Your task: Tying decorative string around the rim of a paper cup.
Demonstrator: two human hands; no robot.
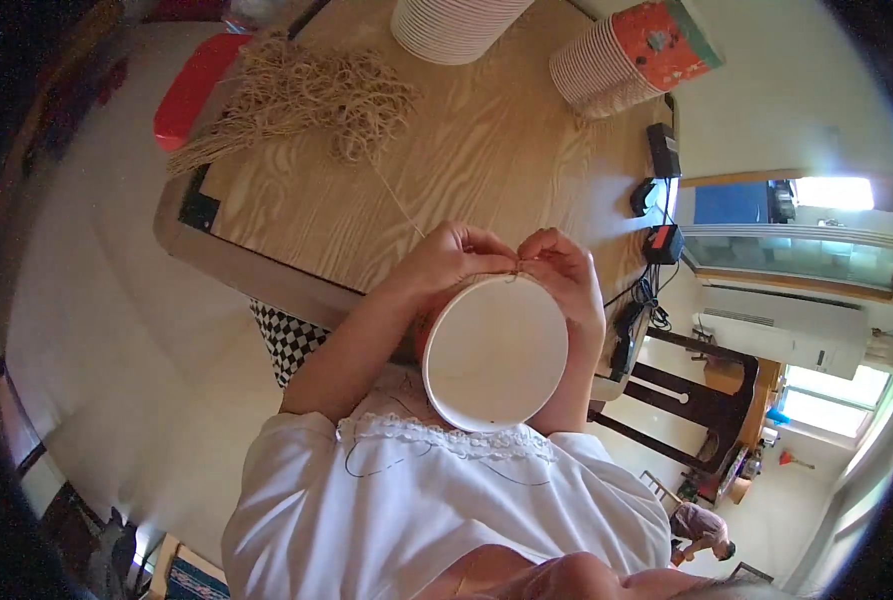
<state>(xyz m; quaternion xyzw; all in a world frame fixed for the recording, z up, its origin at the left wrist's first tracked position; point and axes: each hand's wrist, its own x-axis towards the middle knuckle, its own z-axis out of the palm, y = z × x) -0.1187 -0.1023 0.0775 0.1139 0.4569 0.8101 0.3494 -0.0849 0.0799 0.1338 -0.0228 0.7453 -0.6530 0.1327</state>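
A round white paper tub (496, 355) is held close against my chest, its open mouth facing up and its inside bare. At its far rim the fingertips of my left hand (454, 258) and my right hand (566, 278) meet in a pinch. Between them a bit of brown twine (513, 277) shows at the rim, and both hands are closed on it. One thin strand (396, 200) runs from my left hand to a tangled bundle of twine (336, 100) on the table. The tub's outer side is mostly hidden.
On the wood-grain table (466, 170) stand a stack of white tubs (456, 25) and a stack with a red-patterned tub (656, 50). Black adapters and cables (656, 245) line the right edge. A red object (196, 90) lies beyond the bundle. Another person (704, 525) is far off.
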